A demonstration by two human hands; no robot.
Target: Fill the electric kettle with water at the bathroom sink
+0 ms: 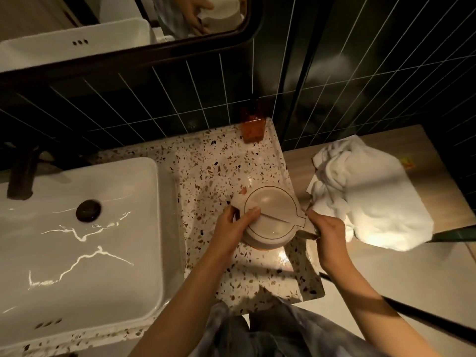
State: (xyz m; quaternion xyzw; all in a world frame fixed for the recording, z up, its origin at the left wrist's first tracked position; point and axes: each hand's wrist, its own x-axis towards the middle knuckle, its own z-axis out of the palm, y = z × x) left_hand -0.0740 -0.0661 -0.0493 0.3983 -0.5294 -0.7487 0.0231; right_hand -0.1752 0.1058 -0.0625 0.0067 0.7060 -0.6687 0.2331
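Observation:
A beige electric kettle (273,215) stands on the speckled terrazzo counter (213,163), right of the sink, its lid down. My left hand (231,228) wraps the kettle's left side near the spout, thumb resting on the lid. My right hand (325,231) grips the handle on the kettle's right side. The white rectangular sink (77,253) lies at the left with a dark round drain (88,210). A dark faucet (22,176) rises at its far left edge.
An amber bottle (253,127) stands at the counter's back corner against dark tiles. A crumpled white towel (365,194) lies on a wooden shelf (422,150) to the right. A black-framed mirror (128,29) hangs above. A dark rail (412,313) crosses at lower right.

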